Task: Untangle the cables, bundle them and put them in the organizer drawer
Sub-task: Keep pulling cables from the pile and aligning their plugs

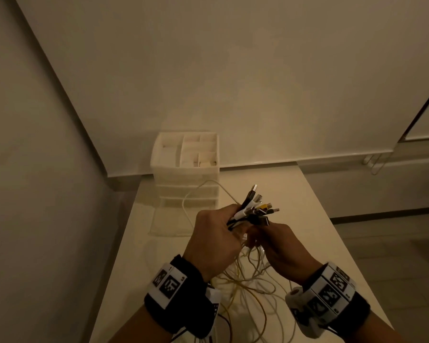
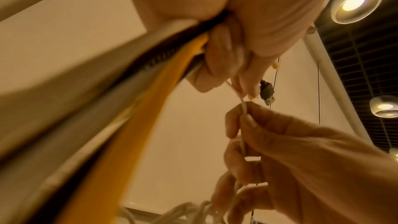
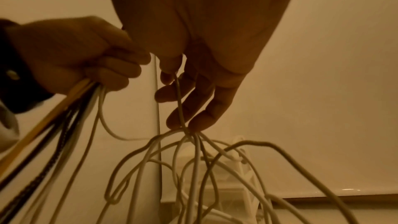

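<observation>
My left hand [image 1: 216, 233] grips a bunch of cables just below their plugs [image 1: 256, 209], which fan out up and to the right; white, black and yellow cables [image 2: 137, 81] run through the fist. My right hand [image 1: 275, 243] sits close beside it and pinches one white cable [image 2: 243, 108] between thumb and forefinger; the same strand [image 3: 180, 101] runs down along its fingers. Below both hands the loose cable loops [image 1: 253, 290] hang onto the white table [image 1: 332, 256]. The white organizer drawer unit [image 1: 186, 169] stands at the table's far end, with its lowest drawer [image 1: 164, 219] pulled out toward me.
One white cable arcs from the bunch up in front of the organizer. The table sits in a room corner, with a wall to the left and behind. The table's right edge drops to the floor. Ceiling lamps [image 2: 355, 4] show in the left wrist view.
</observation>
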Demonstrator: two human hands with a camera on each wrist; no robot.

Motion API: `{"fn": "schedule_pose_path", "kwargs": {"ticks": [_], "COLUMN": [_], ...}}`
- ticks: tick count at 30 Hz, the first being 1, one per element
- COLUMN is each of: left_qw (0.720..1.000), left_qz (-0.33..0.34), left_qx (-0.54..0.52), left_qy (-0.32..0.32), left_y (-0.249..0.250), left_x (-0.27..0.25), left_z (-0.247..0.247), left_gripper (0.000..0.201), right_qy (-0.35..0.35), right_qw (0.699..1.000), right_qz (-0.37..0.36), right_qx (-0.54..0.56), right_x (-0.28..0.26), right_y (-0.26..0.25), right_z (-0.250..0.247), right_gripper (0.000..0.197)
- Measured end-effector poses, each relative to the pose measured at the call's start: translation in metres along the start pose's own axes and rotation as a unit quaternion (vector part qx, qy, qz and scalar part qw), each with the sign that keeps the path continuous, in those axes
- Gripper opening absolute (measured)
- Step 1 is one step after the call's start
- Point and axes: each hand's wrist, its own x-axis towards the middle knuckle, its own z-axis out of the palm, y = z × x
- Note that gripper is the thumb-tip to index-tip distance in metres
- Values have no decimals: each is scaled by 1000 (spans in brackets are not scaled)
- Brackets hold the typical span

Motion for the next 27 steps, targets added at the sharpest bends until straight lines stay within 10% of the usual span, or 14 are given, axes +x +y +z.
{"fn": "schedule_pose_path", "kwargs": {"ticks": [8, 19, 27], "left_qw": [995, 984, 978], "left_qz": [-18, 64, 24], "left_qx": [71, 3, -1], "left_qy": [-66, 164, 207], "left_y": [-7, 12, 11], "left_x": [3, 5, 5], "left_z": [-1, -47, -48], "left_gripper": [4, 14, 8], "right_qy": [-6, -64, -84], "right_qw": [996, 974, 973], "right_qz": [43, 217, 212], "right_qx": [76, 13, 38], "right_x": [-8, -41, -25], "right_y": [-7, 74, 64], "right_z": [10, 58, 36], "right_gripper": [19, 23, 28]}}
